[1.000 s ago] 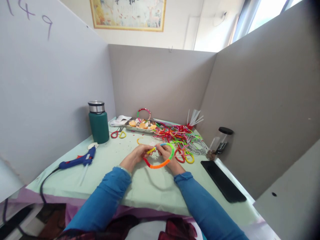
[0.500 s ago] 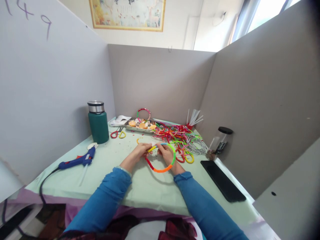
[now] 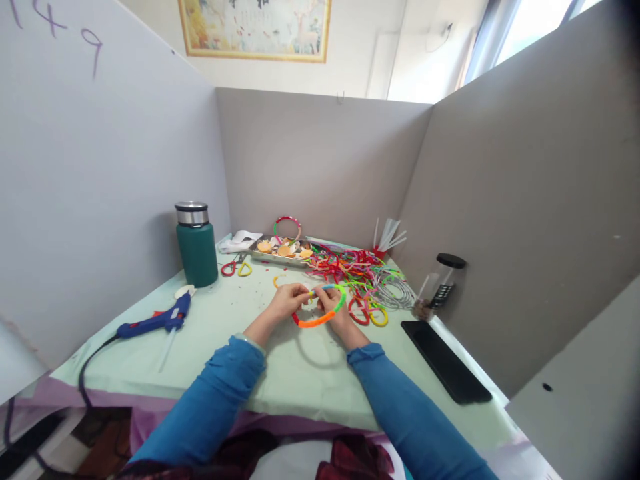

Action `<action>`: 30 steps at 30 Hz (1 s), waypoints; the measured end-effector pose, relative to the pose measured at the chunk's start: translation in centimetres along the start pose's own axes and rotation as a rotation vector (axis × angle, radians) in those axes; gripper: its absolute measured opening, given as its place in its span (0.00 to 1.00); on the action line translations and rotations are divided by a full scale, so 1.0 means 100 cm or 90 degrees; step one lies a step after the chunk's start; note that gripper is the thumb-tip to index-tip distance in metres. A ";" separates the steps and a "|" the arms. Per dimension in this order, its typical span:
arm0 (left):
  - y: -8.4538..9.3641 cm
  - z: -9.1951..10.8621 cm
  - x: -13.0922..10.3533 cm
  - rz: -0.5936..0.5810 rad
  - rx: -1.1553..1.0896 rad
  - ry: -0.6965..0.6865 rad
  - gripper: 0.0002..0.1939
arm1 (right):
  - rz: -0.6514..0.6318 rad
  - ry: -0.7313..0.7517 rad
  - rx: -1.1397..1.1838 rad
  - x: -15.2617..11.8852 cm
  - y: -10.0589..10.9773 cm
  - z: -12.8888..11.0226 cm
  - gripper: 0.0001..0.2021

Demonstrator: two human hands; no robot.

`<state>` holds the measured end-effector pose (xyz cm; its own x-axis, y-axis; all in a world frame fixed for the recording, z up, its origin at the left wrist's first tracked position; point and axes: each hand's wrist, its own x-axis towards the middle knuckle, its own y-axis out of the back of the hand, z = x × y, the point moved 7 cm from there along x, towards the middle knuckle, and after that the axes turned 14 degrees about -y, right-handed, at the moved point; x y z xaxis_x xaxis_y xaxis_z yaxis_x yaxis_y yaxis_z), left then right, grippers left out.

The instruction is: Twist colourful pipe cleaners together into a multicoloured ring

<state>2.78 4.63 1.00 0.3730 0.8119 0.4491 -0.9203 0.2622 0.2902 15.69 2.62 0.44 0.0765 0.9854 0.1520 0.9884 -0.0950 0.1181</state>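
Note:
Between both hands, a ring [image 3: 316,323] wrapped in bands of red, orange, green, blue and yellow fuzzy pipe cleaner is held above the table. The fingers of my left hand [image 3: 287,301] are closed on its far left part, by the yellow band. My right hand [image 3: 334,308] grips the far side near the blue band, its palm partly behind the ring. The fingertips of both hands nearly meet there, and what lies between them is too small to make out.
A blue glue gun [image 3: 157,321] and a green bottle [image 3: 197,250] stand left. Behind are scissors [image 3: 236,268], a shell tray [image 3: 280,257] and a pipe cleaner pile [image 3: 350,263]. Another pair of scissors [image 3: 367,313], a black phone [image 3: 445,363] and a clear jar [image 3: 440,287] are right.
The ring has tilted flatter, its near edge rising. My left hand has shifted slightly up, and the yellow band is now more covered by the fingers.

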 end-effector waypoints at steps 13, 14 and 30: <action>-0.006 -0.009 0.000 -0.044 -0.003 -0.013 0.18 | -0.019 -0.059 0.020 0.004 0.000 0.007 0.18; -0.005 -0.009 0.000 -0.050 0.012 -0.018 0.19 | -0.015 -0.066 0.025 0.004 0.000 0.008 0.18; -0.001 0.005 -0.003 -0.048 0.194 -0.066 0.21 | -0.034 -0.052 0.000 0.005 -0.002 0.006 0.18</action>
<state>2.77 4.13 1.23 0.4626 0.7349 0.4959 -0.8183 0.1386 0.5579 15.65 3.19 -0.08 0.0344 0.9973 0.0647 0.9913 -0.0422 0.1243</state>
